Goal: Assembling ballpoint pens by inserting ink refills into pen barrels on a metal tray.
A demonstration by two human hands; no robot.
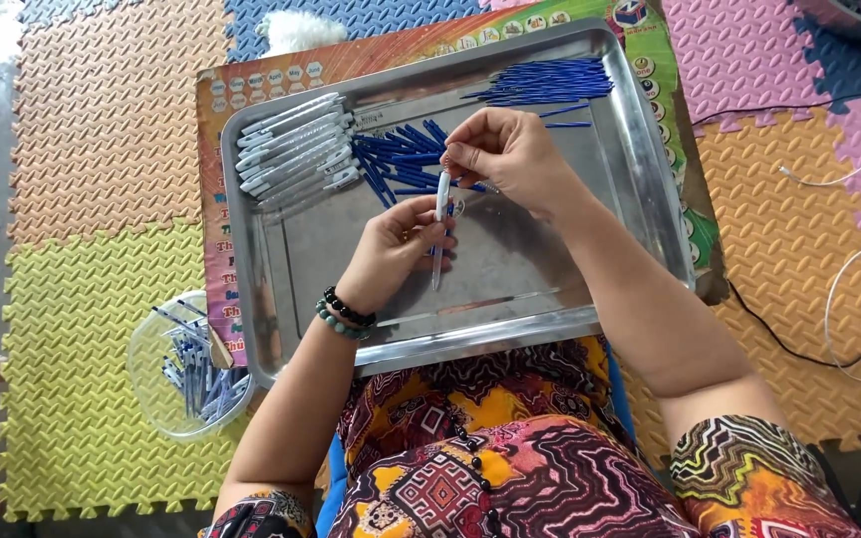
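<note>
The scene is being lit evenly by soft daylight; glare is being thrown off the steel tray (640,199), and edges are being slightly bowed.

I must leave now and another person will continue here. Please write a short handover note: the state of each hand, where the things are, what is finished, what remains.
Left hand: grip closed on a clear pen barrel, held upright over the metal tray.
Right hand: fingertips pinched at the top end of the same barrel; what they hold is too small to tell.
Things: white pens in a row at the tray's upper left; blue refills piled mid-tray; more blue refills at the upper right; a clear bowl of pen parts on the mat, left of the tray.
Done: the row of white pens looks assembled.
Left: both refill piles.
</note>
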